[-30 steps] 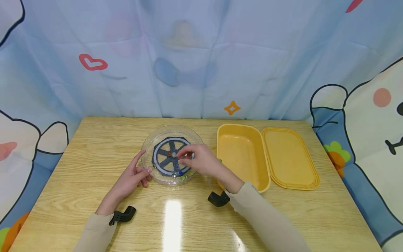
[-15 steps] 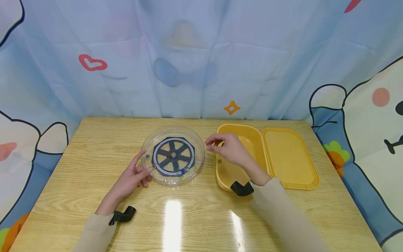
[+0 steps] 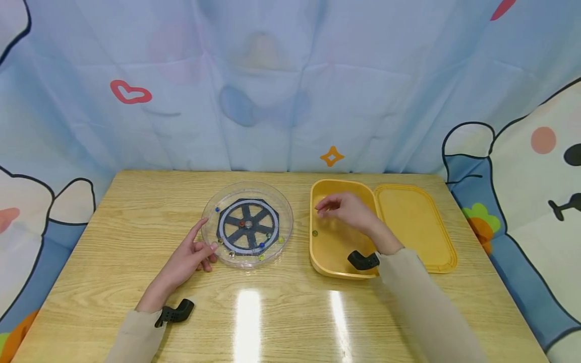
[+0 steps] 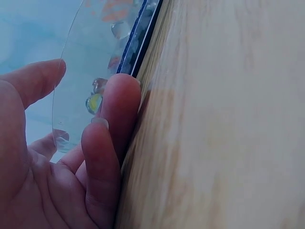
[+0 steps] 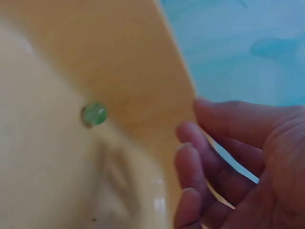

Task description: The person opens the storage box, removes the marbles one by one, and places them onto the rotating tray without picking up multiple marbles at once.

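A clear round dish (image 3: 247,190) lies on the table, a dark wheel-shaped piece with a light ring (image 3: 236,214) showing in it. Several marbles rest in the dish, among them a blue marble (image 3: 262,245) and a yellow-green marble (image 3: 281,240). My left hand (image 3: 188,259) grips the dish's left rim, thumb over the edge and some fingers curled outside. Over the yellow box (image 3: 336,275) hovers my right hand (image 3: 347,209), its fingers loosely bent with nothing between them. One green marble (image 5: 95,113) lies inside the box near its wall.
A yellow lid (image 3: 415,227) lies flat against the right side of the box. Behind the wooden table (image 3: 290,312) hangs a blue patterned curtain (image 3: 272,126). Each wrist wears a black camera mount (image 3: 363,260).
My right hand has moved right, from above the dish to above the yellow box. Several marbles have rolled to other spots in the dish. My left hand has stayed at the rim.
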Motion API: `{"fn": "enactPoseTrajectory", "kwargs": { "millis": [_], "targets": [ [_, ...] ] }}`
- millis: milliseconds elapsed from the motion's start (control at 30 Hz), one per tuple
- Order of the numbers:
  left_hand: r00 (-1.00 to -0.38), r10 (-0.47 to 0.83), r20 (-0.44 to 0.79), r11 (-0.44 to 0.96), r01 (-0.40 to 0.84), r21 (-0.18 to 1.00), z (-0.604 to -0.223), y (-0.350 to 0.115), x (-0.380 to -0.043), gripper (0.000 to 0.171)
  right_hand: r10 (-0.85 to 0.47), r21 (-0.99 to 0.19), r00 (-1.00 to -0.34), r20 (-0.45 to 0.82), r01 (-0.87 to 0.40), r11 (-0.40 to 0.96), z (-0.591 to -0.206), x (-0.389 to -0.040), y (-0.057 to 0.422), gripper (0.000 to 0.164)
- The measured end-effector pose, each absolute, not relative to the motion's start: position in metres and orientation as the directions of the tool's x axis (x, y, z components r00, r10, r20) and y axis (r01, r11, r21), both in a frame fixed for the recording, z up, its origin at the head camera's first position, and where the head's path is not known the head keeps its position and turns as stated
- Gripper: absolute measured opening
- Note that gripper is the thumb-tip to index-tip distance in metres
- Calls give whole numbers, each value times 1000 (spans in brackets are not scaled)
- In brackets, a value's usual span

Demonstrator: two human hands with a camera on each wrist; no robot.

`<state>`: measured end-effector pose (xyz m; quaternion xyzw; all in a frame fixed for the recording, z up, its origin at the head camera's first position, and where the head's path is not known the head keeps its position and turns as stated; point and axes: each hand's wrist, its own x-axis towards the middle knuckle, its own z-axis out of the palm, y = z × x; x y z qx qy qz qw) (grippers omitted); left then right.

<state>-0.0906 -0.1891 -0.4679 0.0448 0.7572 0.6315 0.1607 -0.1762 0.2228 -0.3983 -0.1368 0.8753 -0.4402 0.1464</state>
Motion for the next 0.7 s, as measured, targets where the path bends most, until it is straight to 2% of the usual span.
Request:
{"fn": "enactPoseTrajectory", "kwargs": {
  "millis": [167,300,533,700],
  "targets": [
    [-944,273,-183,197,-131,972,-468,-190,-91,77,-434,-806,-855,-284,-32,591,-409,-180,222,18],
    [-945,271,-181,199,-129,972,-468,-190,-91,77,-461,-774,-821,-337,-38,632,-415,-181,219,19],
    [-945,274,-181,192,-131,973,-468,-190,-91,77,-423,-673,-837,-346,-92,734,-422,-182,211,20],
    [-944,275,-180,191,-130,973,-468,-190,-92,77,-413,-654,-842,-348,-97,750,-424,-180,209,15]
  ]
}}
